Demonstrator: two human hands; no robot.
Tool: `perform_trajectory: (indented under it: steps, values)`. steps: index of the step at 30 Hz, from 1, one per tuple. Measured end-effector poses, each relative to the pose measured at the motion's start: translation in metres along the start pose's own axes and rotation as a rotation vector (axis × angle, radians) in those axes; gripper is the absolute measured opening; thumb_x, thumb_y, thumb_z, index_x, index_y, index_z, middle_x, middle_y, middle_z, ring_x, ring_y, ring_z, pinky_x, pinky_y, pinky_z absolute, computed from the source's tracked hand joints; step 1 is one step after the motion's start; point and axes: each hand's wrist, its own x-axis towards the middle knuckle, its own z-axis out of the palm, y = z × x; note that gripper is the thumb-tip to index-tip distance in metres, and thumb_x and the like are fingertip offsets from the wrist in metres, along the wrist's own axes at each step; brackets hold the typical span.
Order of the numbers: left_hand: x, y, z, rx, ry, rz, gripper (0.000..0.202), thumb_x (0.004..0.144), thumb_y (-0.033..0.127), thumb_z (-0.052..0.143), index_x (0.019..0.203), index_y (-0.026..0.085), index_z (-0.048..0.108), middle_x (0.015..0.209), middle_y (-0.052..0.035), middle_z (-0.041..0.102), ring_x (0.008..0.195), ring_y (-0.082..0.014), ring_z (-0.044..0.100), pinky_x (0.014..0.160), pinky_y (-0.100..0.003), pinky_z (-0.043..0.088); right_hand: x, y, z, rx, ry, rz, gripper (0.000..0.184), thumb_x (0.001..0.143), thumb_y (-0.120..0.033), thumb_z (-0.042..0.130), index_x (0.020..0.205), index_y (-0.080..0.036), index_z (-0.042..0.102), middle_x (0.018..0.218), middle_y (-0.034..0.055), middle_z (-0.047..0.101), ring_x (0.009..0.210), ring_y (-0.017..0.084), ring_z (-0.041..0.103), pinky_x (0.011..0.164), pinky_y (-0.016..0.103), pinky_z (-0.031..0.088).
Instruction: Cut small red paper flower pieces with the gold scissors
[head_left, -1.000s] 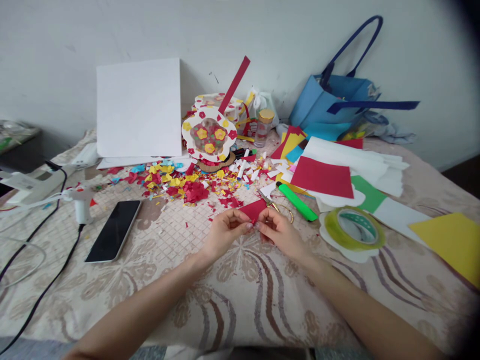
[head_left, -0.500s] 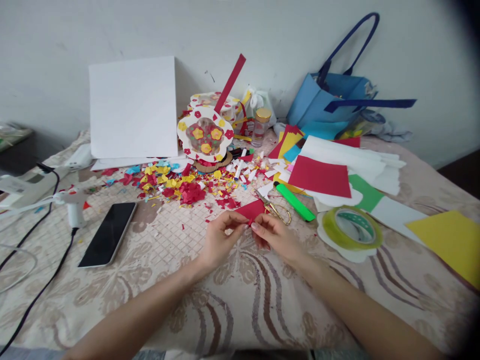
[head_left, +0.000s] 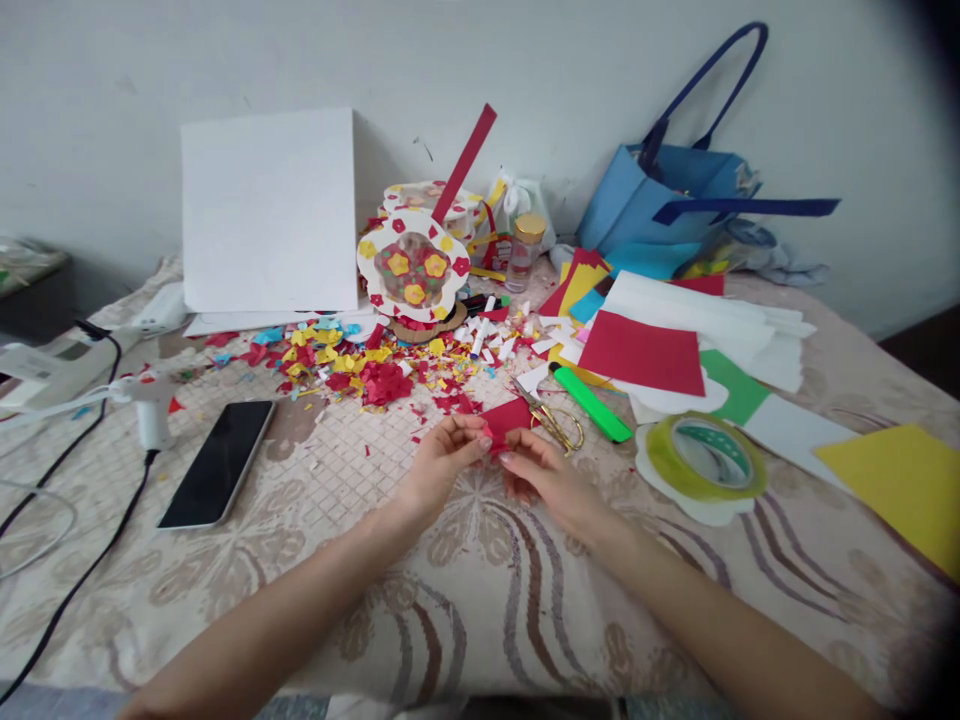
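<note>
Between my fingertips is a small piece of red paper (head_left: 496, 441), partly hidden by the fingers. My left hand (head_left: 444, 455) pinches its left side. On its right side, my right hand (head_left: 546, 470) pinches it too. Just beyond the hands lies a larger sheet of red paper (head_left: 511, 414). Gold-handled scissors (head_left: 555, 420) rest at its right, beside a green box cutter (head_left: 592, 403). Farther back stands a flower-shaped paper lantern (head_left: 382, 285) with red and yellow paper flowers and a red strip rising from its top.
Colourful paper scraps (head_left: 337, 360) spread across the middle. At left are a black phone (head_left: 217, 465) and a white glue gun (head_left: 152, 410) with its cord. Yellowish tape (head_left: 664, 465), coloured sheets and a blue bag (head_left: 637, 200) occupy the right. A white board (head_left: 270, 210) leans on the wall.
The fingertips have moved slightly apart, and more of the small red paper shows between them, looking more spread out. Both hands still pinch it.
</note>
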Motion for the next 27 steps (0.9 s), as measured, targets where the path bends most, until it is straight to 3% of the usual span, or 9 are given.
perform_trajectory:
  steps: [3,8,12,15,20,23,27]
  values:
    - [-0.0007,-0.0003,-0.0008,0.082,-0.039,0.073,0.030,0.065,0.024,0.078,0.086,0.014,0.060,0.075,-0.0009,0.063,0.064,-0.0085,0.057,0.059,-0.020,0.042,-0.0011,-0.0032,0.0016,0.047,-0.014,0.013,0.019,0.078,-0.038,0.063,0.081,-0.020,0.056,0.054,-0.0058,0.055,0.043,0.007,0.046,0.039,0.018,0.031]
    - [0.0008,-0.0008,-0.0018,-0.009,-0.080,-0.061,0.029,0.069,0.027,0.075,0.089,0.014,0.058,0.073,-0.0008,0.063,0.060,-0.0088,0.057,0.059,-0.022,0.043,-0.0020,-0.0066,0.0022,0.069,-0.013,-0.002,0.023,0.077,-0.041,0.064,0.077,-0.019,0.058,0.067,-0.0026,0.058,0.052,0.008,0.052,0.040,0.018,0.031]
    - [0.0013,0.0005,-0.0018,0.032,-0.085,0.041,0.029,0.068,0.025,0.076,0.086,0.013,0.058,0.072,-0.0009,0.064,0.062,-0.0099,0.059,0.061,-0.022,0.044,-0.0008,-0.0034,0.0015,0.090,0.005,0.029,0.026,0.076,-0.044,0.064,0.077,-0.019,0.057,0.069,-0.0027,0.057,0.053,0.009,0.052,0.040,0.019,0.030]
    - [0.0002,0.0014,-0.0012,0.007,-0.079,0.009,0.028,0.068,0.024,0.076,0.086,0.013,0.059,0.071,0.0000,0.063,0.060,-0.0083,0.058,0.059,-0.020,0.043,0.0005,-0.0009,0.0009,0.065,0.020,0.021,0.024,0.074,-0.041,0.066,0.077,-0.019,0.055,0.067,-0.0035,0.057,0.050,0.008,0.049,0.042,0.019,0.031]
    - [-0.0011,0.0005,-0.0001,-0.085,-0.026,-0.149,0.032,0.064,0.023,0.079,0.088,0.014,0.060,0.074,-0.0001,0.064,0.062,-0.0080,0.058,0.059,-0.020,0.045,-0.0007,-0.0032,-0.0011,-0.264,0.074,-0.109,0.021,0.080,-0.038,0.058,0.072,-0.019,0.052,0.059,-0.0041,0.053,0.048,0.009,0.042,0.046,0.022,0.032]
    - [-0.0018,-0.0004,0.0012,-0.075,0.001,-0.159,0.033,0.062,0.024,0.080,0.087,0.013,0.060,0.075,-0.0007,0.064,0.066,-0.0092,0.058,0.060,-0.022,0.047,-0.0027,-0.0056,-0.0016,-0.507,0.177,-0.271,0.020,0.080,-0.033,0.057,0.068,-0.019,0.051,0.060,-0.0032,0.050,0.055,0.011,0.044,0.052,0.024,0.034]
    - [-0.0024,0.0006,0.0020,-0.052,-0.022,-0.153,0.032,0.063,0.024,0.080,0.086,0.013,0.060,0.077,-0.0018,0.064,0.070,-0.0115,0.061,0.064,-0.024,0.050,-0.0036,-0.0065,-0.0015,-0.666,0.250,-0.400,0.017,0.081,-0.027,0.056,0.066,-0.019,0.050,0.063,-0.0019,0.051,0.058,0.012,0.046,0.055,0.025,0.035]
